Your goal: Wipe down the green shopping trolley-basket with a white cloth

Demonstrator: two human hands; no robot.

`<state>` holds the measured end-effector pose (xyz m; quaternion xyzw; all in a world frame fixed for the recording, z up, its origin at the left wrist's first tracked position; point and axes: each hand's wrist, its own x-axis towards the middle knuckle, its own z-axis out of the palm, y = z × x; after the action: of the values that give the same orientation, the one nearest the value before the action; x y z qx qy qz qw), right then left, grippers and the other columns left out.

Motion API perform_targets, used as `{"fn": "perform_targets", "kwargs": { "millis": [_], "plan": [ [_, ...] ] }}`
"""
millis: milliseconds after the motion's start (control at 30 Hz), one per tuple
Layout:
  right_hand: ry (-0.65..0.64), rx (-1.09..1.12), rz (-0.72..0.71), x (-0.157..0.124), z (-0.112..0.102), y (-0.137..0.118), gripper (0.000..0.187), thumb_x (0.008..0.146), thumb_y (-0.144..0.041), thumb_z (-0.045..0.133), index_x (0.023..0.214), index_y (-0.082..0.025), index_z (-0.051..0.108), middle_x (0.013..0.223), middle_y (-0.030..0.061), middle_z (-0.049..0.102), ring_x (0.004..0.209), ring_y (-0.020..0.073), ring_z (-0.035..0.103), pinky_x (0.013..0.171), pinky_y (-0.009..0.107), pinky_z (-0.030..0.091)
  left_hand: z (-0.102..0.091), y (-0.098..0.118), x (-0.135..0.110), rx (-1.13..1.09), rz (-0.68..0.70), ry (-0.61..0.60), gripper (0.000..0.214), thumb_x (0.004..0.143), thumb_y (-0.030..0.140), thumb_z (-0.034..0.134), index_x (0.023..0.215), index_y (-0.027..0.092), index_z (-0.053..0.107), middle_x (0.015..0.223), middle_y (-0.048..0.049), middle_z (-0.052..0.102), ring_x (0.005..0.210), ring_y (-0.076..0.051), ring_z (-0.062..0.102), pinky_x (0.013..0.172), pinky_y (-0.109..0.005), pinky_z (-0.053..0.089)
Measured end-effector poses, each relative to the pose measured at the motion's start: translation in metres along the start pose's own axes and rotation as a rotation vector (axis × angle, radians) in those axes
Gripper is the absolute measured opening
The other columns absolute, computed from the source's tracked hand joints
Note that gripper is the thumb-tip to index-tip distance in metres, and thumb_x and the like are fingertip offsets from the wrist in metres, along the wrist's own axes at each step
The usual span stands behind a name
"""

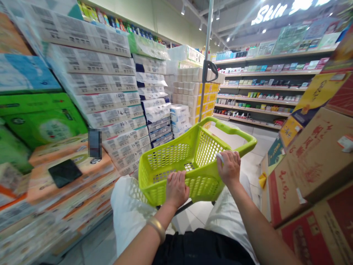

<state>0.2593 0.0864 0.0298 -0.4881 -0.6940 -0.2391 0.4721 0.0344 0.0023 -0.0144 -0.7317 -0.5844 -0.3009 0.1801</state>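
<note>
A lime-green plastic shopping basket sits right in front of me, with nothing visible inside. My left hand is closed over its near rim. My right hand grips the near right corner of the rim, fingers wrapped around, with something small and white showing at the fingertips. A gold bangle circles my left wrist. A metal pole with a black handle rises behind the basket.
Stacked packs of tissue and toilet paper wall the left side. Brown and red cartons pile up on the right. Shelves of small goods run across the back. A tiled aisle floor leads ahead.
</note>
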Motion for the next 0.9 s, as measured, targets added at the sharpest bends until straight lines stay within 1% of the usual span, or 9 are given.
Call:
{"fn": "perform_targets", "kwargs": {
  "millis": [100,200,300,433,600,667,767,833,900],
  "plan": [
    [-0.009,0.041,0.067,-0.013,0.005,-0.033,0.014,0.093,-0.03,0.047,0.09,-0.021,0.059,0.093,0.0064,0.061,0.101,0.0228,0.052,0.105,0.043,0.03,-0.001,0.0,0.0,-0.002,-0.01,-0.003,0.048,0.067,0.015,0.052,0.115,0.017,0.051,0.095,-0.0077,0.06,0.093,-0.025,0.052,0.094,-0.041,0.034],
    [-0.169,0.189,-0.029,-0.028,0.009,-0.073,0.014,0.093,-0.028,0.046,0.095,-0.023,0.059,0.095,0.005,0.062,0.102,0.0215,0.051,0.106,0.041,0.029,-0.003,-0.003,0.0,0.013,-0.013,-0.01,0.046,0.067,0.015,0.053,0.113,0.016,0.052,0.095,-0.0077,0.061,0.092,-0.025,0.053,0.093,-0.041,0.035],
    [-0.2,0.24,-0.032,-0.037,0.009,-0.092,0.014,0.094,-0.028,0.047,0.097,-0.023,0.059,0.095,0.0043,0.062,0.101,0.0203,0.051,0.105,0.039,0.027,-0.004,-0.007,-0.002,0.031,-0.002,-0.011,0.046,0.067,0.015,0.054,0.113,0.016,0.052,0.095,-0.0079,0.061,0.092,-0.025,0.053,0.092,-0.041,0.035],
    [-0.239,0.201,-0.139,-0.028,0.004,-0.07,0.013,0.094,-0.029,0.048,0.095,-0.024,0.06,0.091,0.0032,0.064,0.097,0.0191,0.053,0.103,0.036,0.028,-0.004,-0.009,-0.004,0.032,0.006,-0.004,0.047,0.067,0.014,0.054,0.114,0.016,0.053,0.095,-0.0078,0.062,0.093,-0.025,0.053,0.094,-0.04,0.035],
    [-0.083,0.027,-0.09,-0.003,-0.004,-0.006,0.014,0.093,-0.03,0.049,0.092,-0.022,0.061,0.094,0.0051,0.064,0.101,0.0211,0.052,0.104,0.037,0.029,-0.003,-0.007,-0.004,0.017,-0.004,-0.01,0.046,0.068,0.013,0.052,0.114,0.017,0.052,0.095,-0.0074,0.061,0.094,-0.025,0.053,0.094,-0.04,0.034],
    [-0.036,-0.003,-0.071,0.005,-0.005,0.01,0.015,0.093,-0.031,0.049,0.092,-0.021,0.06,0.093,0.0055,0.064,0.101,0.021,0.052,0.103,0.037,0.03,-0.002,-0.005,-0.003,0.01,-0.006,-0.007,0.046,0.068,0.014,0.053,0.114,0.017,0.052,0.095,-0.0075,0.061,0.094,-0.025,0.053,0.094,-0.04,0.034],
    [0.011,-0.014,0.012,0.006,-0.002,0.005,0.016,0.094,-0.031,0.047,0.091,-0.02,0.06,0.093,0.007,0.063,0.1,0.0224,0.051,0.104,0.04,0.03,-0.001,-0.002,-0.001,0.012,-0.017,0.002,0.046,0.068,0.015,0.054,0.113,0.016,0.052,0.095,-0.0075,0.06,0.093,-0.025,0.053,0.094,-0.04,0.035],
    [-0.007,0.008,0.052,-0.001,0.002,-0.017,0.017,0.093,-0.03,0.047,0.09,-0.021,0.06,0.091,0.0071,0.062,0.098,0.0232,0.05,0.104,0.042,0.029,-0.001,-0.001,0.0,0.016,-0.024,0.002,0.046,0.067,0.015,0.054,0.113,0.016,0.052,0.094,-0.0073,0.06,0.092,-0.025,0.053,0.093,-0.04,0.035],
    [-0.123,0.086,-0.021,-0.013,0.005,-0.045,0.016,0.093,-0.029,0.046,0.088,-0.022,0.06,0.086,0.0048,0.061,0.092,0.0214,0.051,0.103,0.04,0.03,-0.001,-0.002,0.0,0.015,-0.025,0.002,0.046,0.067,0.015,0.054,0.113,0.016,0.052,0.094,-0.0074,0.06,0.092,-0.025,0.053,0.093,-0.04,0.035]
  ]
}}
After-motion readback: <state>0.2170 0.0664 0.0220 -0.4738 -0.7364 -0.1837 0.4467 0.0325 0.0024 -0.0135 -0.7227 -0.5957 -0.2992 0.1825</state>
